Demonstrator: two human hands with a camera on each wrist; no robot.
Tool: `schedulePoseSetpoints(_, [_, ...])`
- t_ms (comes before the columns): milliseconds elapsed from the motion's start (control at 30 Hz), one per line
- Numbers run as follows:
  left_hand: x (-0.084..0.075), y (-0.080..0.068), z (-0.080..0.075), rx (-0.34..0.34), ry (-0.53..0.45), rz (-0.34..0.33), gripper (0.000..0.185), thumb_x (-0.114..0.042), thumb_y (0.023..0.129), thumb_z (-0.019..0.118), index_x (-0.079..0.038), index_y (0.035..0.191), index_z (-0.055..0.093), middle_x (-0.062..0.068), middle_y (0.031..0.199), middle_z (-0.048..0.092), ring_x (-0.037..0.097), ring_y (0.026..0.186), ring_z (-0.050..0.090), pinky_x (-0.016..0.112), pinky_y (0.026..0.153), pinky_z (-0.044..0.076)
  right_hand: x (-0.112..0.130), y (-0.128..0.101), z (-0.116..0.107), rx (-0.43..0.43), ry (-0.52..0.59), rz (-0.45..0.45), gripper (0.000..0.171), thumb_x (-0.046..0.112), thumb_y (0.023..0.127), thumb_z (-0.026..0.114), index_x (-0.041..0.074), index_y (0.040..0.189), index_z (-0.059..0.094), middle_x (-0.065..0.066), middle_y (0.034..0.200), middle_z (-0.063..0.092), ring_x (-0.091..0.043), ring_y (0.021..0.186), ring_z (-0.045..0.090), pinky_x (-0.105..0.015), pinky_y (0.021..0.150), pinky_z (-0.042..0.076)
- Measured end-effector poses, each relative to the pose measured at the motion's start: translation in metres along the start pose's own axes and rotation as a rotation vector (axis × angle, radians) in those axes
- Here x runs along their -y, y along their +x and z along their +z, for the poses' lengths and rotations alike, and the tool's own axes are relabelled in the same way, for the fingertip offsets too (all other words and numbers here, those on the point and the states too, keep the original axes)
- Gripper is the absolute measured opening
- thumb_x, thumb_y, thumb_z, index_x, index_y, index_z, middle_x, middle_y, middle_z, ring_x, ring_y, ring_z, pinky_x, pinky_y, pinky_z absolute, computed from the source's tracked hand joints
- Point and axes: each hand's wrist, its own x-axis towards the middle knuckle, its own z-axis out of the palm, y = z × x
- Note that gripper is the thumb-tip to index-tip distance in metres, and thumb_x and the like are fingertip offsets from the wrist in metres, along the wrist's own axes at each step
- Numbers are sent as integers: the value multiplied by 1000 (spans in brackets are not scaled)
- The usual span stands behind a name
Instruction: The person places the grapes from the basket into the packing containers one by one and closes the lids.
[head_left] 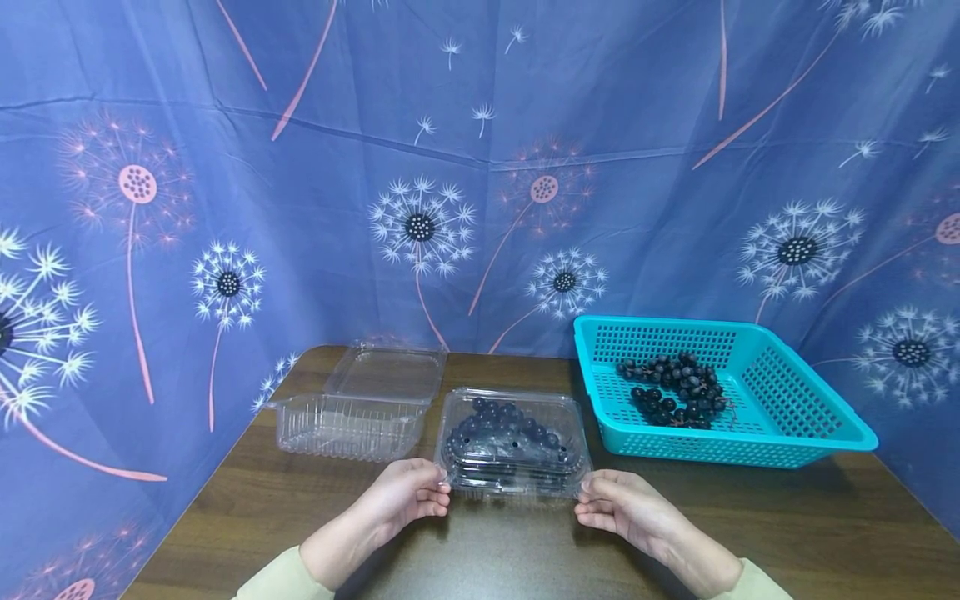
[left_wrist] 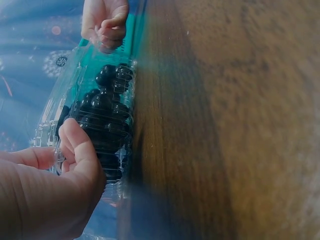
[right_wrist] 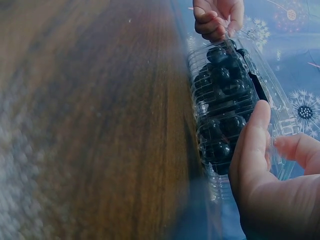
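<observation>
A clear plastic clamshell box [head_left: 514, 483] with its lid down over dark grapes [head_left: 502, 421] sits in the middle of the table. My left hand [head_left: 408, 502] pinches its near left corner between thumb and fingers. At the near right corner my right hand [head_left: 626, 510] pinches the rim in the same way. Both wrist views show the grapes [left_wrist: 107, 107] pressed close behind the ribbed wall, and the right-hand thumb and fingers [right_wrist: 258, 130] on the box's edge.
To the left stands another clear clamshell box [head_left: 348, 429], its lid [head_left: 386, 372] folded back. A turquoise perforated basket [head_left: 720, 450] at the right holds more dark grape bunches [head_left: 678, 387]. A blue dandelion-print cloth [head_left: 480, 167] hangs behind the wooden table [head_left: 510, 558].
</observation>
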Motion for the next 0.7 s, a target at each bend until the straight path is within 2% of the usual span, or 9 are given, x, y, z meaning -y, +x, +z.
schedulePoseSetpoints(700, [-3,-1,4,-36,48,33,7,-1,83,51,1,90,51,2,72,59,8,59,53,19,56,49,1,-1,-1,3,-26,-30,7,5,92,50,6,91,57,-2,82,62,-14,77,66,-28,77,56])
